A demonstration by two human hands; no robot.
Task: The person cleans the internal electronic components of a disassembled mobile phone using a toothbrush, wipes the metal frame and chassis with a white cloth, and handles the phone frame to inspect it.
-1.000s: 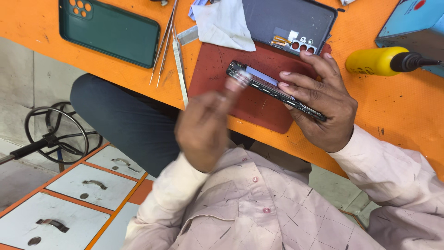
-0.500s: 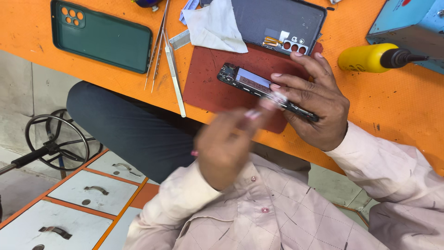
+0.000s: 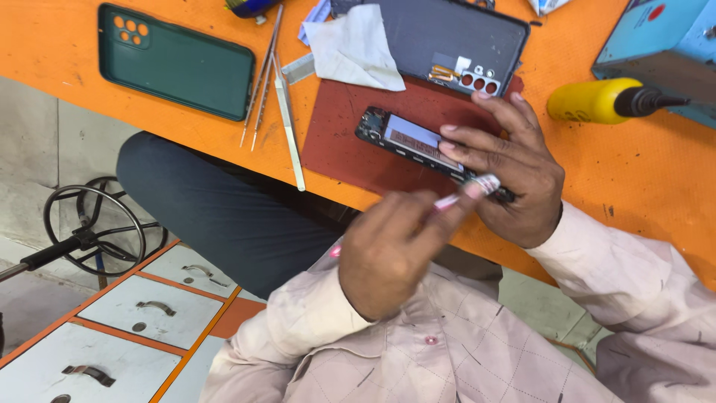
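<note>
An opened phone with its insides showing lies on a dark red mat on the orange table. My right hand grips the phone's right end, fingers over its top. My left hand is closed on a thin pink-handled tool. The tool's pale tip sits at the phone's right end, just under my right fingers.
A green phone case, tweezers and a flat metal pry tool lie to the left. A white cloth and a grey back cover are behind the mat. A yellow-handled tool and a blue box stand right. Grey drawers are below.
My left hand has carried the pink tool's tip along the phone from its left end to its right end. The right hand has kept its hold on the phone.
</note>
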